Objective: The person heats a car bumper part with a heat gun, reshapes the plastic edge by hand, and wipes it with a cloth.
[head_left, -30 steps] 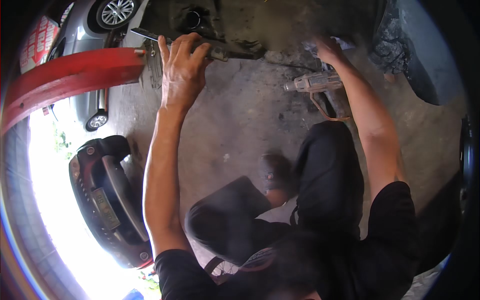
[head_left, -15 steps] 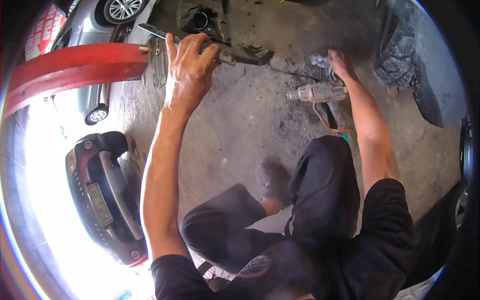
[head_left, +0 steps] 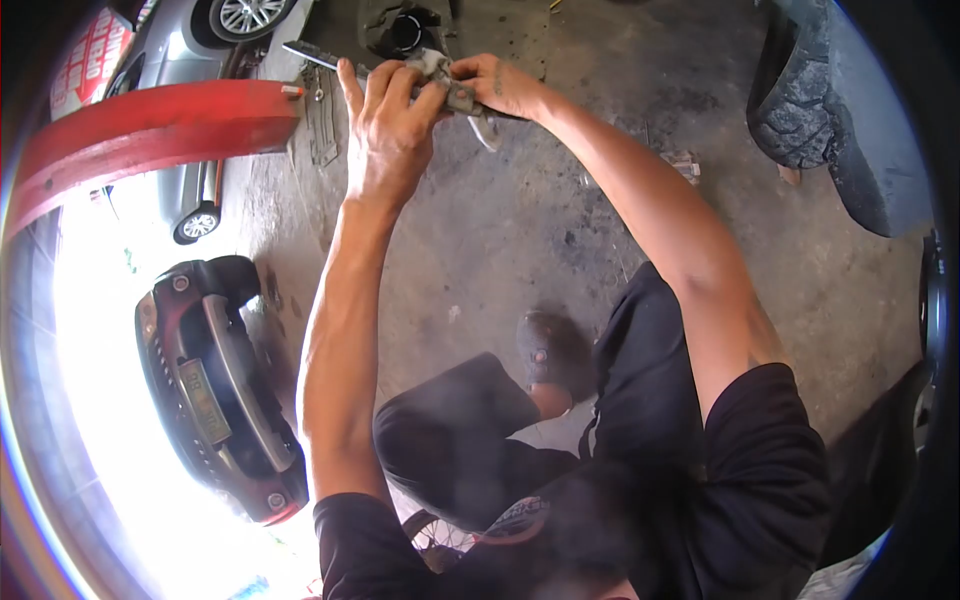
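Okay, head camera, and it's the only view here. My landmark is the long, curved, glossy red bumper-like panel point(head_left: 160, 135) sticking in from the side. Just past its blunt end is the left hand point(head_left: 388, 125), fingers bent over a long, dark, grimy strip-like part point(head_left: 461, 97) and gripping it. That part sits off the end of the red panel, on the far side, slanting so its thin pale edge points back above the panel.

A bit further out from the red panel, the right hand point(head_left: 508, 88) has its fingers closed on a crumpled whitish-grey cloth point(head_left: 436, 66), bunched against the part, with a loose tail hanging below. Can't tell whether those fingertips touch the part itself.

Beyond the red panel's end, past the hands, there's a dark piece with a round opening point(head_left: 407, 32). Behind the panel, a silver car point(head_left: 178, 200) shows above and below it. Nearer the wearer than the panel is a dark red and black vehicle rear with a number plate point(head_left: 220, 395). Well apart from the panel, clear across the stained grey concrete floor point(head_left: 480, 230), stands a big blue-grey curved body panel point(head_left: 880, 130).
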A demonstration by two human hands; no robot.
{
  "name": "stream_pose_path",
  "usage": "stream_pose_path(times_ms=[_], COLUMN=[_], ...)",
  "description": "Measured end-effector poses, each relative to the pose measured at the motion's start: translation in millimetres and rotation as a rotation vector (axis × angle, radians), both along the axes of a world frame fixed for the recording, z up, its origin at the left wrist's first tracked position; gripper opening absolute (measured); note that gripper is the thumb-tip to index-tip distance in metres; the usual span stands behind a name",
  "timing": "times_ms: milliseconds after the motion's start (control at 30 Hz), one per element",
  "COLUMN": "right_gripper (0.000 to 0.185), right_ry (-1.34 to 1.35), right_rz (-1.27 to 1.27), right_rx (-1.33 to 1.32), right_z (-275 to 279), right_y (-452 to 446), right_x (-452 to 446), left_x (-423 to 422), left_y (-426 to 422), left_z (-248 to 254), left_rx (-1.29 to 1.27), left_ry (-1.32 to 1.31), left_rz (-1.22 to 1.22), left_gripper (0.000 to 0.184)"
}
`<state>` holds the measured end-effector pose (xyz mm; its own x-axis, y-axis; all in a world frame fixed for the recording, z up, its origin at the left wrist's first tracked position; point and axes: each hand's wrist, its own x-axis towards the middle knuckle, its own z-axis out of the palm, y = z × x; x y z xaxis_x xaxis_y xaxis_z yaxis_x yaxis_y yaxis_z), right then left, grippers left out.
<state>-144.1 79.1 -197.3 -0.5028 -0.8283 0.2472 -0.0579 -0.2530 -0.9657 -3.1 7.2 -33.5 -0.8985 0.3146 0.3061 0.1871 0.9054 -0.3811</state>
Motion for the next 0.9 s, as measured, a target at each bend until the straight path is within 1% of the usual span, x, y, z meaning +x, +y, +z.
stream_pose_path(times_ms=[33, 100, 167, 267, 367, 467, 533, 567, 600, 700, 733, 800, 833, 867, 900], right_gripper=[0.029, 0.031, 0.028, 0.025, 0.022, 0.02, 0.021, 0.021, 0.018, 0.027, 0.023, 0.028, 0.024, 0.018, 0.015], right_ry=[0.055, 0.291, 0.224, -0.079, -0.257, -0.114, -0.027, 0.01, -0.028, -0.484, -0.763, -0.766, -0.919, -1.044, -1.222], right_rz=[-0.019, -0.145, -0.228, -0.037, 0.258, 0.08, -0.084, -0.166, -0.34, -0.671, -0.763, -0.833, -0.923, -0.849, -0.777], right_rx=[0.057, 0.09, 0.193, 0.167, -0.098, 0.01, -0.004, -0.007, 0.072, -0.063, -0.116, -0.126, -0.112, -0.037, -0.197], right_z=[-2.4, -36.8, -14.2, 27.3, 22.4, 2.6, -12.4, -5.0, 0.8, -16.8, -30.1, -85.6, -72.4, -55.9, -62.8], right_y=[-3.7, -30.7, -19.7, 11.7, 24.9, 17.7, 5.2, 6.5, 10.6, 30.5, 29.5, 15.5, 12.9, 16.0, -3.6], right_x=[-5.6, -17.0, -9.2, -7.0, -19.6, -13.2, -7.9, -3.0, 3.8, 10.2, 17.3, 41.8, 68.5, 88.9, 104.3], left_x=[-0.5, -2.6, -0.7, 3.8, 2.6, -1.7, -4.1, -5.6, -7.9, -9.6, -7.2, -4.2, -2.5, -2.5, -3.2], left_y=[1.8, 7.4, 6.2, -2.1, -5.4, 6.0, 6.8, 9.2, 9.9, 4.4, 0.0, -0.4, 1.2, 4.1, 6.2], left_z=[-1.3, -1.2, -4.2, -0.6, 4.9, 3.0, -3.7, -6.3, -4.6, 2.7, 3.8, 5.3, 5.5, 6.0, 5.1], left_rx=[0.013, 0.036, 0.027, 0.027, 0.06, 0.047, 0.04, 0.039, 0.019, 0.022, 0.018, -0.008, -0.018, -0.025, -0.03], left_ry=[0.002, 0.006, 0.007, 0.001, 0.028, -0.012, 0.006, 0.008, -0.005, -0.007, -0.019, -0.049, -0.064, -0.068, -0.066], left_rz=[-0.004, -0.022, -0.01, 0.022, -0.007, -0.014, -0.04, -0.051, -0.01, 0.022, 0.032, 0.054, 0.065, 0.059, 0.06], left_gripper=[0.026, 0.027, 0.03, 0.032, 0.032, 0.034, 0.032, 0.031, 0.032, 0.035, 0.037, 0.039, 0.039, 0.04, 0.039])
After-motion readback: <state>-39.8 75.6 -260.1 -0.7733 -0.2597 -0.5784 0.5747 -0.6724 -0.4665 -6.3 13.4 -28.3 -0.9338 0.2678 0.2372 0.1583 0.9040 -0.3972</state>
